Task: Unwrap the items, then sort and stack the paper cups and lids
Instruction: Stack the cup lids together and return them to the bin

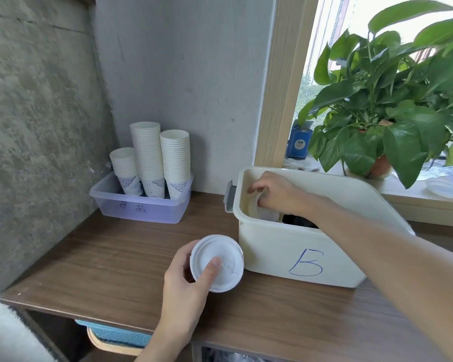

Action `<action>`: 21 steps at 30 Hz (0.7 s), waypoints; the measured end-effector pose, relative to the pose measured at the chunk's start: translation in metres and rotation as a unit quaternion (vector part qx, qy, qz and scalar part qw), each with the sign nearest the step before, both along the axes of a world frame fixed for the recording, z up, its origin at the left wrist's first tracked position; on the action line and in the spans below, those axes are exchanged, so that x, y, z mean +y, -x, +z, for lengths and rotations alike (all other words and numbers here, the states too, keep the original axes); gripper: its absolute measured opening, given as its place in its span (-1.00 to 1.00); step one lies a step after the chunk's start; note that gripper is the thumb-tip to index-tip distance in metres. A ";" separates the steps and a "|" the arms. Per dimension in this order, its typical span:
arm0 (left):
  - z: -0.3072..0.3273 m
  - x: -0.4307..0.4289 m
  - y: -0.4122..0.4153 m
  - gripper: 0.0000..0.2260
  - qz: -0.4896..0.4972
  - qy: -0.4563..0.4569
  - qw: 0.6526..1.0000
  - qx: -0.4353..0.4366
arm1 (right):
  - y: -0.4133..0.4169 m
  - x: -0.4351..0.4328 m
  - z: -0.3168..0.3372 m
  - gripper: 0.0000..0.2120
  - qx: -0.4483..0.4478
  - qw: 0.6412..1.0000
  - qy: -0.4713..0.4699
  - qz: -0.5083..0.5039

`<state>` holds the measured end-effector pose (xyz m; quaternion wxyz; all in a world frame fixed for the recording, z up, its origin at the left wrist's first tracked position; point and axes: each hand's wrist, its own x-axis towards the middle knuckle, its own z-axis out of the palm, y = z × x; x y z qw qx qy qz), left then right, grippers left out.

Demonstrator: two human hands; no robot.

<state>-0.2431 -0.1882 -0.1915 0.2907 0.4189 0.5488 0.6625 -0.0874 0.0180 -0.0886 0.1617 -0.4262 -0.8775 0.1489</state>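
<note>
The left grip (pixel 186 283) holds a white lid (pixel 215 249) above the desk (pixel 110 259), thumb pressed on its top and fingers hidden beneath. The right grip (pixel 275 194) reaches into the cream bin (pixel 272 246) marked B, fingers curled round a pale rounded piece (pixel 254 207); the bin wall hides most of it. Three stacks of paper cups (pixel 148 152) stand in a clear tub (pixel 141 211), well apart, by the wall.

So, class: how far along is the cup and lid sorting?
Done: three stacks of white paper cups stand in the clear plastic tray. In hand: the left hand holds a round white plastic lid; the right hand grips a white piece inside the cream plastic bin marked B. Left: stacking the lids.
</note>
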 end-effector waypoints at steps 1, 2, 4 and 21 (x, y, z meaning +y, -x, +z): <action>0.001 0.000 0.000 -0.51 0.000 -0.002 1.000 0.003 | -0.002 0.001 0.000 -0.77 -0.007 1.000 -0.009 0.000; 0.001 0.000 0.000 -0.53 -0.001 -0.003 1.000 0.006 | -0.003 0.001 0.001 -0.83 -0.011 1.000 -0.018 0.004; 0.001 -0.001 0.000 -0.61 -0.006 -0.007 1.000 0.006 | -0.008 0.001 0.004 -0.91 0.002 1.000 -0.025 0.001; -0.005 -0.019 0.001 -0.64 -0.112 -0.007 0.993 -0.017 | -0.019 -0.168 0.038 -0.88 0.354 0.935 0.014 0.012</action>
